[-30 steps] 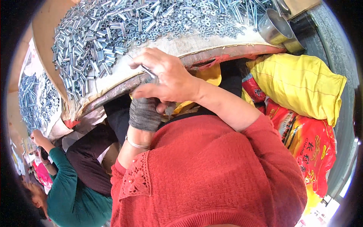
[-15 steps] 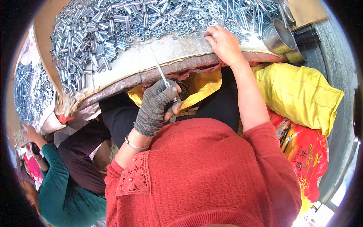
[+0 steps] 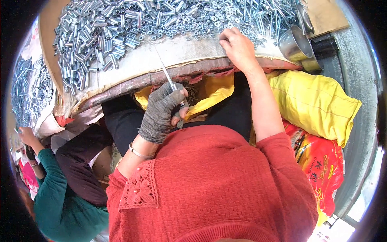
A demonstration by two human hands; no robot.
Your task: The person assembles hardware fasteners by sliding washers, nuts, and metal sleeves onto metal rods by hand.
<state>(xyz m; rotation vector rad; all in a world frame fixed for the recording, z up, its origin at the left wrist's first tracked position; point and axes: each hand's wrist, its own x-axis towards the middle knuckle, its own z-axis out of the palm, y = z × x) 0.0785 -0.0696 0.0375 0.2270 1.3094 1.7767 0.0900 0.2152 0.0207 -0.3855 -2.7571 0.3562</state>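
My left hand [image 3: 163, 111], in a grey fingerless knit glove, is closed round a long thin metal rod [image 3: 165, 71]. The rod slants up and left over the table's near edge; its lower end is hidden in my fingers. My bare right hand [image 3: 238, 46] is at the near edge of the washers and nuts [image 3: 193, 30], thumb and fingers pinched together. What they hold, if anything, is too small to make out. Metal sleeves [image 3: 109, 40] are heaped to the left of the washers, and long bolts [image 3: 268, 20] lie to their right.
A metal cup [image 3: 296, 42] lies tilted at the table's right end. Below the padded table edge [image 3: 133, 86] an open yellow bag [image 3: 217, 94] sits at my lap. A stuffed yellow sack [image 3: 314, 103] and a red bag [image 3: 322, 169] stand on the right. A co-worker in a green sleeve [image 3: 52, 169] works at left.
The whole view has shifted slightly. My right hand stays pinched by the washers, and my left keeps its grip on the rod. The co-worker's hand has moved a little.
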